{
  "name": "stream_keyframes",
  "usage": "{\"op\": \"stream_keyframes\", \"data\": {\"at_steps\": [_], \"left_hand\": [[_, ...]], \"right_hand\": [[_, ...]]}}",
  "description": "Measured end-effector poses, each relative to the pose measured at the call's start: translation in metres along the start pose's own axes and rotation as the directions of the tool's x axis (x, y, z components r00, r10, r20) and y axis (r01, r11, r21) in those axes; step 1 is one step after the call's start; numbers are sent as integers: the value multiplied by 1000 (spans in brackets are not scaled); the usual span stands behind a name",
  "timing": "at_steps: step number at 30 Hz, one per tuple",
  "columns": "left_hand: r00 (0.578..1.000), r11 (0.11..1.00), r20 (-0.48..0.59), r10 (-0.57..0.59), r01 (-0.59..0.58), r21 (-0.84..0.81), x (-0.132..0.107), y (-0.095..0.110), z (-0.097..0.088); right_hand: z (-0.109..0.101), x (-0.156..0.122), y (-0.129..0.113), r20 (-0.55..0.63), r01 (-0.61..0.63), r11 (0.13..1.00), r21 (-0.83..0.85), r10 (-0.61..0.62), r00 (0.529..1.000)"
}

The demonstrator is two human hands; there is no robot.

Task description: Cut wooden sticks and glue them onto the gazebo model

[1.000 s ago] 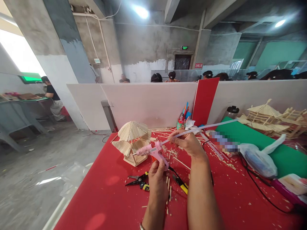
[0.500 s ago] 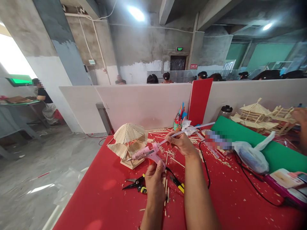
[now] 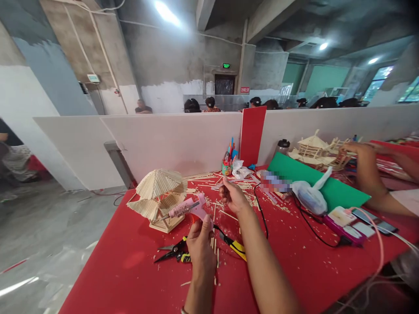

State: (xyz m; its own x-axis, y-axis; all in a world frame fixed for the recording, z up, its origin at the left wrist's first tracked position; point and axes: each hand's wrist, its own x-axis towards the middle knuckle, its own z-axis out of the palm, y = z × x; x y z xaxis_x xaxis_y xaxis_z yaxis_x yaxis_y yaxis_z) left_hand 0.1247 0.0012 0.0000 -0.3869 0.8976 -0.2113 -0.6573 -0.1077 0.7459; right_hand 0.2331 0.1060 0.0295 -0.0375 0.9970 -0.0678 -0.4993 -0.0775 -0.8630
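the fingers of the left hand (image 3: 201, 240) are clamped on the grip of a pink glue gun (image 3: 187, 207), thumb up along its back. the right hand (image 3: 235, 198) sits just behind the gun, its fingers curled in toward the thumb; i cannot tell whether anything is pinched between them.

the gun is held up over the counter (image 3: 131, 257), nozzle pointing left, its tip in front of a stick-built pavilion (image 3: 160, 185). it looks light and stiff, its plastic probably a little slick, so the grip is the place to take hold; the metal tip may be hot and is best left alone. the black cord (image 3: 217, 228) at the grip's foot could tug. the pavilion looks light and brittle, safer lifted by its base than by the roof edges.

below the gun lie black-and-yellow pliers (image 3: 176, 252) and, to their right, a yellow-handled tool (image 3: 236, 248). loose sticks and shavings are strewn behind the hands, near a pen cup (image 3: 226, 168). farther right are a green board (image 3: 343, 196), a plastic bag (image 3: 309, 196) and a co-worker's hand (image 3: 356, 149) by other stick models (image 3: 310, 146).
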Motion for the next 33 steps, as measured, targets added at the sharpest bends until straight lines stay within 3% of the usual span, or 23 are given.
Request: {"op": "stream_keyframes", "data": {"at_steps": [8, 14, 16, 18, 21, 25, 33], "left_hand": [[996, 998, 76, 44, -47, 42, 1, -6, 1], [991, 996, 133, -7, -5, 90, 2, -17, -5], [991, 992, 135, 2, -19, 123, 3, -20, -7], [988, 987, 151, 28, -51, 151, 4, -22, -9], [978, 973, 198, 69, -110, 203, 6, -24, -10], [957, 923, 290, 33, -140, 357, 9, -24, -10], [952, 859, 293, -89, -75, 506, 22, -3, -16]], "right_hand": [[-9, 6, 32, -144, -186, 983, -13, 182, 973], [-25, -10, 41, -103, -356, 923, -147, 344, 933], [-27, -21, 40, -3, -299, 925, -235, 307, 952], [-25, -33, 40, 178, -146, 945, -292, 204, 963], [-19, -49, 42, 352, 7, 965, -263, 89, 932], [-11, -55, 46, 294, 10, 977, -212, 55, 954], [-2, -41, 60, 165, -28, 981, -191, 60, 985]]}}
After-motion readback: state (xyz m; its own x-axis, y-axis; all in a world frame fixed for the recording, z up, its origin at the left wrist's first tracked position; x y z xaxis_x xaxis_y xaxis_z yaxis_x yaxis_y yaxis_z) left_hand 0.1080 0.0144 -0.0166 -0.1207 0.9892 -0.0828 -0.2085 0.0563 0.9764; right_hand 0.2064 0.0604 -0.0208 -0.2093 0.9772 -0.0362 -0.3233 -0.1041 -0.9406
